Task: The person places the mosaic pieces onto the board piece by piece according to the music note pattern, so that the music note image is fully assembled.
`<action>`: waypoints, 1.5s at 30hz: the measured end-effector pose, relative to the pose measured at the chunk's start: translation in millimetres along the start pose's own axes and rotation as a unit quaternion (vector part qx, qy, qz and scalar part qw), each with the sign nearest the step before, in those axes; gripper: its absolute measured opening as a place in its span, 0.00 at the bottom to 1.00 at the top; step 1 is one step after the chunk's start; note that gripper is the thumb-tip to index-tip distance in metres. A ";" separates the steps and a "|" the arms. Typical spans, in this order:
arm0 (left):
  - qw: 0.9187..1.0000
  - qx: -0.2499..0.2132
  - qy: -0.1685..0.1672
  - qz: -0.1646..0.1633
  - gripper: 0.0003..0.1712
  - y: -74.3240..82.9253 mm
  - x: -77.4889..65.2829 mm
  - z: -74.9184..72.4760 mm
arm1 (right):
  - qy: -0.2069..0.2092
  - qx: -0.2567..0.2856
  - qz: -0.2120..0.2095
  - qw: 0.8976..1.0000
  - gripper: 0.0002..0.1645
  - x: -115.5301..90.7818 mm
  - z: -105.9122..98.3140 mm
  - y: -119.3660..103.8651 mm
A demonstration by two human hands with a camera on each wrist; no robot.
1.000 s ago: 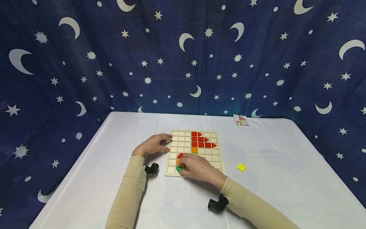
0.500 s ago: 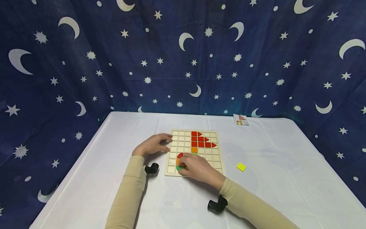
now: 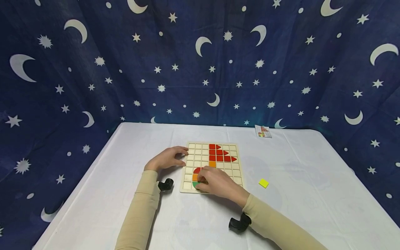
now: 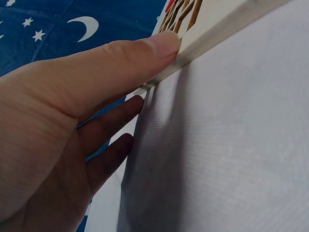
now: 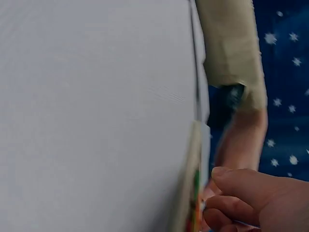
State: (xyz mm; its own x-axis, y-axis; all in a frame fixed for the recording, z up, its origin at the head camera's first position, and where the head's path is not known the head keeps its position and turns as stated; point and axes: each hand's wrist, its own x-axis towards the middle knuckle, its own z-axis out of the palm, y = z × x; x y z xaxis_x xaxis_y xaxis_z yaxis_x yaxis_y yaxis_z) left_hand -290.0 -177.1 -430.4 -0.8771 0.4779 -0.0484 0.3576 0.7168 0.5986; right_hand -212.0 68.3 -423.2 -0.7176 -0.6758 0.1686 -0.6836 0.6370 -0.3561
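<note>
A wooden grid board [image 3: 190, 160] lies on the table with coloured tiles in its cells. My left hand [image 3: 168, 157] rests at the board's left edge, fingers relaxed; in the left wrist view the thumb [image 4: 164, 44] touches the rim. My right hand [image 3: 220, 182] is over the board's near part, its fingertips at the tiles there. Around them show a red rounded tile [image 3: 197, 170], an orange tile [image 3: 195, 177] and a green rounded tile [image 3: 195, 184]. In the right wrist view, nothing shows between thumb and fingers. The hand hides the cells beneath it.
Red square tiles [image 3: 212, 152] and pointed ones fill the board's far part, with an orange square [image 3: 212, 164] below. A loose yellow tile [image 3: 264, 183] lies right of the board. A pattern card [image 3: 263, 131] lies at the table's [image 3: 297, 194] far edge.
My right hand's fingers have shifted slightly over the near tiles, and more of the orange and green tiles shows. The left hand and the yellow tile have stayed in place.
</note>
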 end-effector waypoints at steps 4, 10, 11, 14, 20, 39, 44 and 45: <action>1.000 -0.001 0.000 -0.007 0.27 0.8 0.2 0.0 | 0.023 0.029 0.037 0.999 0.09 -6.7 -17.5 12.3; 1.000 -0.012 -0.002 -0.013 0.27 2.3 -1.4 1.0 | 0.051 0.055 0.091 0.993 0.09 -31.2 -52.0 46.4; 1.000 -0.014 -0.003 -0.013 0.27 2.6 -1.5 1.2 | 0.055 0.054 0.099 0.992 0.10 -36.5 -57.8 52.9; 1.000 -0.012 -0.002 -0.015 0.27 2.7 -1.5 1.9 | 0.066 0.043 0.127 0.989 0.11 -53.0 -74.6 72.0; 1.000 -0.001 -0.004 -0.012 0.27 1.7 -0.3 2.2 | 0.051 0.027 0.197 0.979 0.17 -83.7 -101.7 96.8; 1.000 -0.004 0.002 -0.008 0.27 1.8 -0.5 1.9 | -0.067 0.042 0.229 0.970 0.27 -124.9 -108.2 128.9; 1.000 -0.004 0.002 -0.009 0.27 1.8 -1.6 1.4 | -0.102 0.061 0.236 0.965 0.25 -127.2 -100.2 133.1; 1.000 -0.005 0.001 -0.011 0.27 1.7 -1.6 1.3 | -0.105 0.065 0.235 0.964 0.24 -127.7 -99.0 133.3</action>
State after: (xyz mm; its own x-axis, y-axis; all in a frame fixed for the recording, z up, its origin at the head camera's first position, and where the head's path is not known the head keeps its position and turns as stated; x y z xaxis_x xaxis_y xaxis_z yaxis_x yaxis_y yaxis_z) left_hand -287.7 -176.0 -430.4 -0.8854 0.4610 -0.0593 0.3352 0.7216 0.6057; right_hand -224.7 276.2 -401.3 -0.8916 -0.3930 -0.2249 -0.2572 0.8483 -0.4628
